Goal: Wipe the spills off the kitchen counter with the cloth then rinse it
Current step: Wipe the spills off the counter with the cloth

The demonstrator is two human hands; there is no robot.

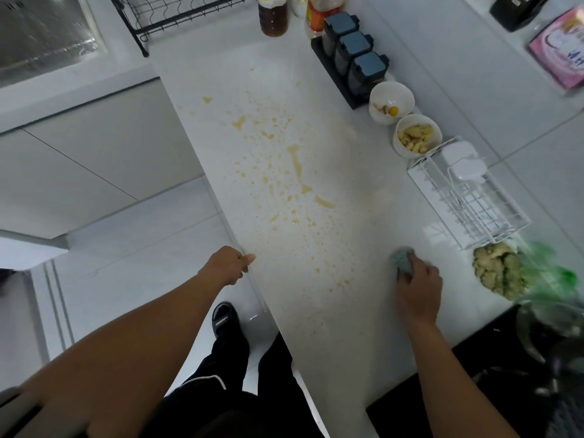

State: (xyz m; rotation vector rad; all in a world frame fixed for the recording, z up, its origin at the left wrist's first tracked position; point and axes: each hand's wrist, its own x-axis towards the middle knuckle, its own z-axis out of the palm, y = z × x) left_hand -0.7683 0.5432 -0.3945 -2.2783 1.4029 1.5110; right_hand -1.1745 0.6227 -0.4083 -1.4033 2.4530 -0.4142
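Right hand (418, 287) presses cloth (402, 259) onto spill-spattered counter (341, 191).

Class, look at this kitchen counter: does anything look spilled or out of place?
Yes. Yellowish-brown spills spatter the middle of the white counter, from small droplets to longer streaks. The right hand presses a grey cloth down beside them, on the side toward the wall.

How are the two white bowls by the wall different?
The farther bowl is nearly empty, with only a small yellow bit and some scraps; the nearer bowl holds a heap of pale yellow pieces. The farther bowl sits beside the dark-lidded jars; the nearer bowl sits beside the white wire rack. Both are white, round and upright.
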